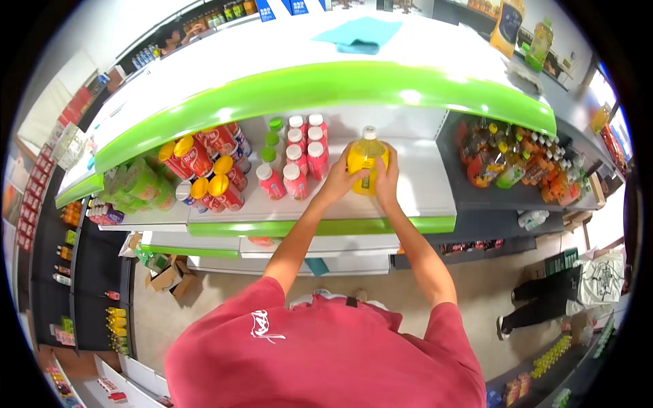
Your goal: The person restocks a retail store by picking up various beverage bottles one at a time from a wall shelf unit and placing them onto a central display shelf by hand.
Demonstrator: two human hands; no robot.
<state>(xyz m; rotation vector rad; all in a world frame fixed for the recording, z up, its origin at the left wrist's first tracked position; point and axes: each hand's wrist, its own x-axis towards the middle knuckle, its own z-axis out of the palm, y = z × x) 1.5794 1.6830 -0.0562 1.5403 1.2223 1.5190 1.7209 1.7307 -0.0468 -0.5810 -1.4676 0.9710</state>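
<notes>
A yellow drink bottle [368, 160] with a pale cap stands upright over the white shelf [420, 183], held between both hands. My left hand [340, 175] wraps its left side, and my right hand [387, 175] grips its right side. Whether the bottle's base touches the shelf I cannot tell. Left of my left hand stand rows of pink bottles [295, 180] with white caps and a few green-capped bottles [270, 154]. Farther left are red cans [224, 188] with yellow lids.
A green-edged upper shelf [326, 85] overhangs the bottles, with a teal cloth [360, 34] on top. Green packs [141, 187] sit at far left; mixed bottles [510, 160] fill the dark shelf at right. Another person [571, 285] stands behind at right. Open cardboard boxes [170, 275] lie on the floor.
</notes>
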